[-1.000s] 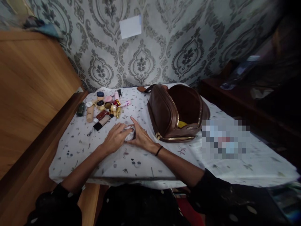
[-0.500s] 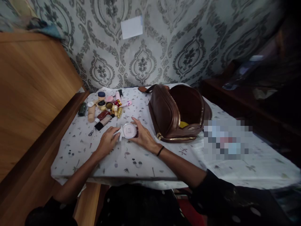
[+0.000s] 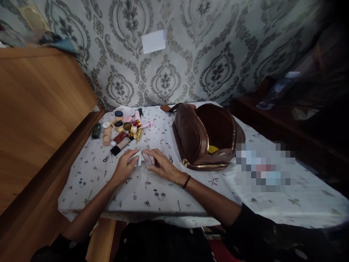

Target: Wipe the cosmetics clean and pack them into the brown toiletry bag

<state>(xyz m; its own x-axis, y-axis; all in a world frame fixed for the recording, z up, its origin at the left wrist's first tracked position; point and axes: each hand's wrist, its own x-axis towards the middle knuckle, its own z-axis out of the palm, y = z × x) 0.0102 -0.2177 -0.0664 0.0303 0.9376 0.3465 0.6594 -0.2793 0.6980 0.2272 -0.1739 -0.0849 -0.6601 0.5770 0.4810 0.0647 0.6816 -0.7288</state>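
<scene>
Over the white patterned cloth, my right hand [image 3: 165, 166] grips a small round cosmetic container [image 3: 148, 159] by its side. It is tilted now, its rim towards me. My left hand [image 3: 123, 168] pinches a crumpled white tissue [image 3: 139, 158] against the container's left side. Beyond the left hand lies a loose group of cosmetics: a dark-capped makeup tube [image 3: 120, 146], a beige bottle [image 3: 107, 136], a jar with a blue lid [image 3: 119, 115] and a pink tube [image 3: 147, 124]. To the right of my hands stands a brown bag [image 3: 187, 140], unzipped, with something yellow inside.
The cloth-covered table [image 3: 174, 198] meets a patterned wall [image 3: 166, 80] at the back. A wooden panel [image 3: 40, 109] borders the left side. On the right are a blurred-out patch [image 3: 264, 167] and a clear plastic bottle [image 3: 278, 91] on a dark surface.
The container has been tipped, so its pale round face no longer points up at me. My right hand has turned with it, and the tissue stays at its left side.
</scene>
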